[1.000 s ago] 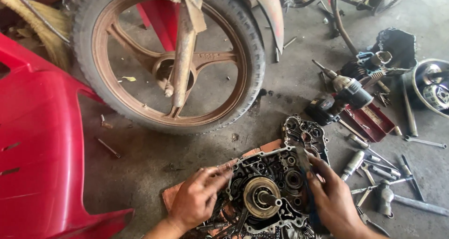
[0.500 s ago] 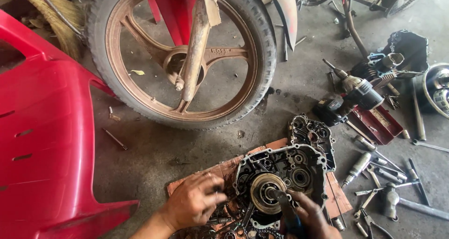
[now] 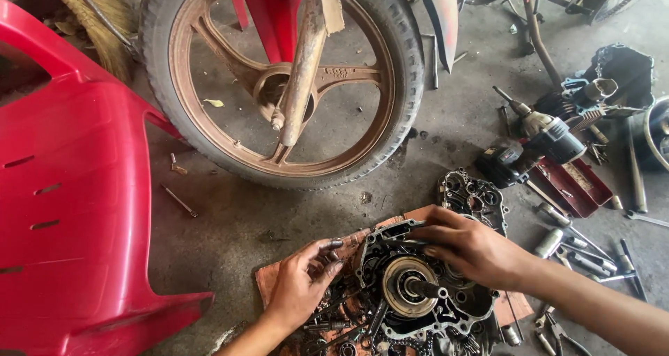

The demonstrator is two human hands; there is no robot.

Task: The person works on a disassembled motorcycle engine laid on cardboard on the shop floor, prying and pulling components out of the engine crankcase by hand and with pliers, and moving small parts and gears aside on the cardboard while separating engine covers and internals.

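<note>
Engine case [image 3: 425,293] lies open-side up on a reddish board [image 3: 268,279] on the concrete floor [image 3: 230,223], near centre, just this side of the motorcycle wheel [image 3: 279,77]. Right hand [image 3: 470,248] lies over the case's far rim, fingers curled on the edge, grasping it. Left hand [image 3: 303,283] rests at the case's left side with a small metal part [image 3: 334,244] pinched at the fingertips (kind unclear). Step reads as working parts in the opened case; any move here needs the case held steady. Power drill [image 3: 540,140] and loose tools [image 3: 578,248] lie right.
</note>
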